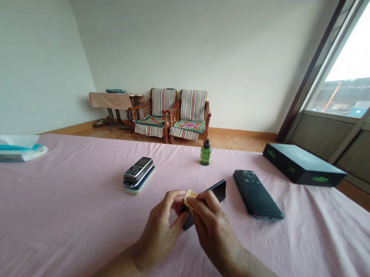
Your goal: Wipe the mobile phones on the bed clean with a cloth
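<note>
A dark smartphone [219, 190] is held tilted above the pink cloth, partly hidden behind my fingers. My left hand [160, 223] grips its left part between thumb and fingers. My right hand [214, 228] pinches a small yellow cloth [190, 194] and presses it against the phone's edge. To the left lies a stack of phones with a silver-black keypad phone [139, 168] on top. On the right, a black smartphone [258, 194] with whitish spots at its upper end rests on another phone.
A green spray bottle [205, 154] stands beyond my hands. A black box [302, 166] sits at the right, and a tissue pack [16, 150] at the far left. The pink tablecloth [84, 208] has wrinkles. Two wooden chairs [188, 105] stand by the wall.
</note>
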The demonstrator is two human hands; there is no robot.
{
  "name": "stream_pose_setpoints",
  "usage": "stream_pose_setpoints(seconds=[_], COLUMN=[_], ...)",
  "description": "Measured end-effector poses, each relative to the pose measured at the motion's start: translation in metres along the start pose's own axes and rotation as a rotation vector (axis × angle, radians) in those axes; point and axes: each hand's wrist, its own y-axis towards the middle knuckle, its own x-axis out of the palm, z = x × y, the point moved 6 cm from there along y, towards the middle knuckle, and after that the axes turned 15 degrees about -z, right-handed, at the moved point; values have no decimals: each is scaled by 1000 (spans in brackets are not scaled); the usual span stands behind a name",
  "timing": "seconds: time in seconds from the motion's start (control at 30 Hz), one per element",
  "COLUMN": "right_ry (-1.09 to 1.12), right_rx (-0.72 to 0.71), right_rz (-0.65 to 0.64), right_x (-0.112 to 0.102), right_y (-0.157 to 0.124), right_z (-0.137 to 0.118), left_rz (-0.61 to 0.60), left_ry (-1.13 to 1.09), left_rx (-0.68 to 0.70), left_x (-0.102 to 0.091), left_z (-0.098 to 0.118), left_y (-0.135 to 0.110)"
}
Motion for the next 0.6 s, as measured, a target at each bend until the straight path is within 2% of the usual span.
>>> stream_pose_setpoints(seconds=[0.17, 0.3, 0.4, 0.6], right_ry=[-42, -105, -168, -259], right_rx=[-74, -119, -76, 126], right_rz=[-83, -128, -59, 179], right_x=[4, 1, -10, -51], right_y=[-2, -5, -5, -2], right_z=[-15, -10, 8, 65], left_rz=[34, 24, 29, 51], left_ry=[-13, 13, 72, 172], left_rx=[-6, 22, 19, 44], left_x=[-1, 0, 0, -2], left_z=[-3, 4, 5, 3], left_y=[-2, -2, -2, -2])
